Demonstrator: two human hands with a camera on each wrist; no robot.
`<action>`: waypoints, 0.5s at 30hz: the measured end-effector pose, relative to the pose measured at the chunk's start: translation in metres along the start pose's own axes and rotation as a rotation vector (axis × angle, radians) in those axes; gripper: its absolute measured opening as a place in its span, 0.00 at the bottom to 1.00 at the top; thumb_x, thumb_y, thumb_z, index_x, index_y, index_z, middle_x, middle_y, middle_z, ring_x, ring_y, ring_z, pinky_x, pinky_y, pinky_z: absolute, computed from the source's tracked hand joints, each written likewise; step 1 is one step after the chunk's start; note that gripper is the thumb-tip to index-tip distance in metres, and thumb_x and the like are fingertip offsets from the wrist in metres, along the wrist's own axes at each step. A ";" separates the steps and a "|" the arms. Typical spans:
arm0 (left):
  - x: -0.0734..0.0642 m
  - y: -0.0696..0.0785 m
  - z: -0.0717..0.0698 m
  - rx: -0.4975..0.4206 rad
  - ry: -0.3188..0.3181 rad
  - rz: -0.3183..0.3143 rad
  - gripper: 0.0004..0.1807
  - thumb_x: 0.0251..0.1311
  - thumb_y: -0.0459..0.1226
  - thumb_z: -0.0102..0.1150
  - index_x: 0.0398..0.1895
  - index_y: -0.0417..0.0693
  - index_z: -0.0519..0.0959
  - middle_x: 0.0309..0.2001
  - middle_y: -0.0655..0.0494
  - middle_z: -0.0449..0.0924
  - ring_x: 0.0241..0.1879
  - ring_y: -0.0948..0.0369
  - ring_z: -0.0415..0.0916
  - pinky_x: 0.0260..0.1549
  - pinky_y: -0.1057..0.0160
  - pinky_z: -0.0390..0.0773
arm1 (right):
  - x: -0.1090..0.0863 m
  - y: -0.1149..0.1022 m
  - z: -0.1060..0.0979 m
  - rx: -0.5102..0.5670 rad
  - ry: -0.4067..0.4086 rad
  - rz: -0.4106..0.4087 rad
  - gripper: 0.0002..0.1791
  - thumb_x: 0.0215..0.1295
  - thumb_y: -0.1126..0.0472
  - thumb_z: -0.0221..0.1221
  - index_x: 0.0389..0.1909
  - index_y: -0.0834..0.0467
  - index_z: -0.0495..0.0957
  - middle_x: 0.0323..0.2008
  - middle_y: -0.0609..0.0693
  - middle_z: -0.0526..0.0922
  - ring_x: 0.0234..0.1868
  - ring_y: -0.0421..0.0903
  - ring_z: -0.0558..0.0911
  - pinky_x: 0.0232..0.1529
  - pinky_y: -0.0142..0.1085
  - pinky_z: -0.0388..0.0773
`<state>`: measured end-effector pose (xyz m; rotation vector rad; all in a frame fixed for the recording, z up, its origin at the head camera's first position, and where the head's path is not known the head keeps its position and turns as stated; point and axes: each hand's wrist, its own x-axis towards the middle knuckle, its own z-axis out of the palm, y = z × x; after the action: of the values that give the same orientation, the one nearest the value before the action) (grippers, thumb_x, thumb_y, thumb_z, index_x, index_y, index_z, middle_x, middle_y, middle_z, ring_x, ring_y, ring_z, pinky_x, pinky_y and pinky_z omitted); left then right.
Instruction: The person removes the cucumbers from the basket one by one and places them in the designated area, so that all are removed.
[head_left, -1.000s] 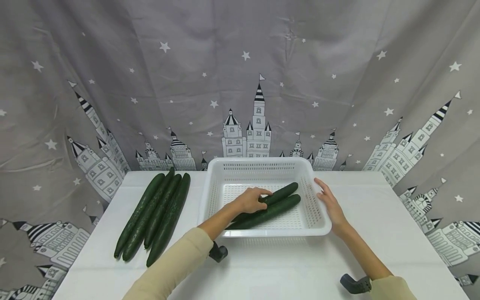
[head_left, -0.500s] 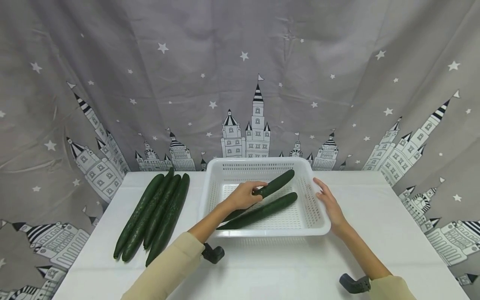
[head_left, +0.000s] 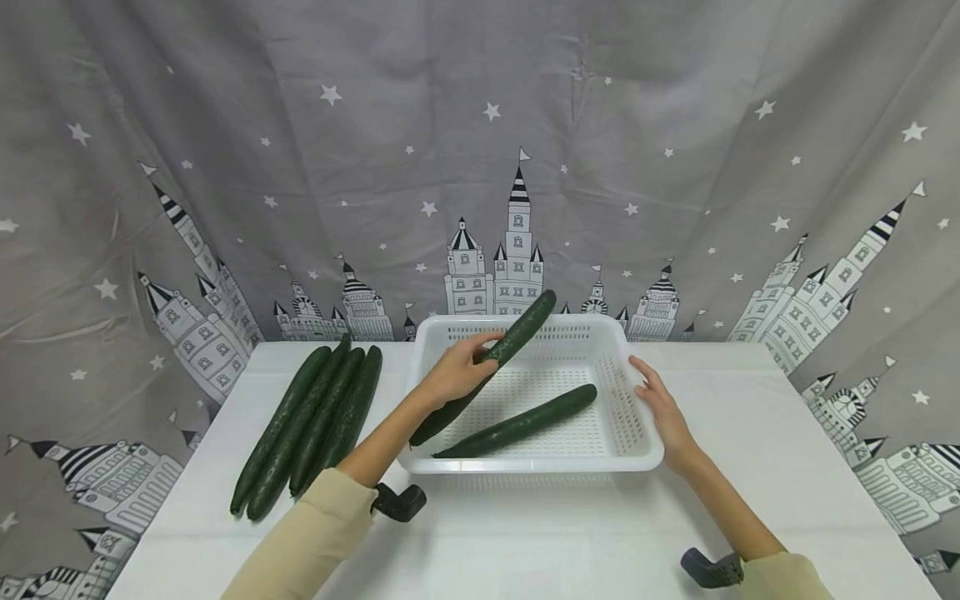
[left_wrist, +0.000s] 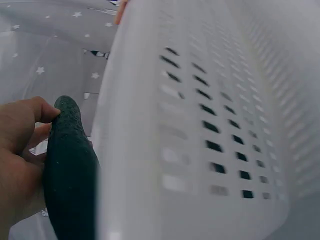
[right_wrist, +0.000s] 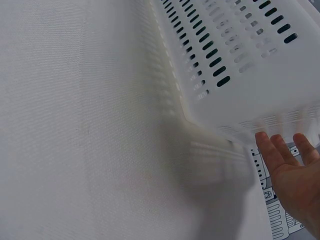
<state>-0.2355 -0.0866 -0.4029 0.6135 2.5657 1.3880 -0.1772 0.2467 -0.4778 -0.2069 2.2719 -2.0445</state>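
My left hand [head_left: 459, 369] grips a dark green cucumber [head_left: 528, 325] around its middle. That cucumber slants up over the left half of a white perforated plastic basket [head_left: 547, 465], its upper end above the back rim. In the left wrist view, the cucumber [left_wrist: 70, 165] is pinched between thumb and fingers beside the basket wall [left_wrist: 135, 150]. A second cucumber [head_left: 517, 423] lies on the basket floor. My right hand [head_left: 667, 417] touches the outside of the basket's right wall. The right wrist view shows this hand [right_wrist: 292, 180] with its fingers fairly straight against the wall.
Several cucumbers [head_left: 300, 425] lie side by side on the white tablecloth [head_left: 570, 533], left of the basket. A grey curtain [head_left: 360, 167] printed with castles and stars hangs behind the table. Black camera mounts [head_left: 399, 502] sit at both wrists.
My left hand has lifted one cucumber from beside the other in the basket and carried it up and to the left, tilting it more steeply. The right hand has stayed at the basket wall.
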 end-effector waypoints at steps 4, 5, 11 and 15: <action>-0.004 0.008 -0.016 -0.026 0.033 0.011 0.28 0.71 0.33 0.52 0.74 0.46 0.65 0.54 0.40 0.79 0.44 0.53 0.79 0.39 0.55 0.79 | 0.000 0.000 0.000 0.003 0.002 0.002 0.31 0.81 0.57 0.31 0.81 0.52 0.40 0.78 0.61 0.43 0.73 0.66 0.56 0.61 0.41 0.71; -0.006 0.009 -0.020 -0.029 0.042 0.011 0.28 0.71 0.33 0.52 0.74 0.47 0.65 0.55 0.39 0.79 0.45 0.52 0.78 0.41 0.54 0.78 | 0.000 0.000 -0.001 0.002 0.003 0.002 0.31 0.81 0.57 0.32 0.81 0.52 0.40 0.78 0.61 0.43 0.73 0.66 0.56 0.60 0.38 0.72; -0.023 0.008 -0.047 -0.027 0.089 -0.006 0.28 0.73 0.34 0.50 0.75 0.47 0.63 0.61 0.36 0.74 0.53 0.48 0.75 0.45 0.50 0.76 | 0.000 0.000 0.000 0.024 -0.007 0.001 0.31 0.81 0.57 0.31 0.81 0.52 0.40 0.78 0.61 0.43 0.73 0.66 0.57 0.57 0.33 0.73; -0.040 -0.005 -0.070 -0.041 0.132 -0.032 0.29 0.73 0.34 0.51 0.76 0.45 0.62 0.67 0.34 0.67 0.63 0.43 0.68 0.53 0.44 0.74 | 0.000 0.001 0.000 0.028 -0.004 0.000 0.30 0.81 0.58 0.32 0.81 0.53 0.40 0.78 0.62 0.45 0.71 0.66 0.58 0.57 0.34 0.74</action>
<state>-0.2240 -0.1594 -0.3702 0.4877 2.6271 1.5138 -0.1773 0.2471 -0.4783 -0.2088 2.2394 -2.0723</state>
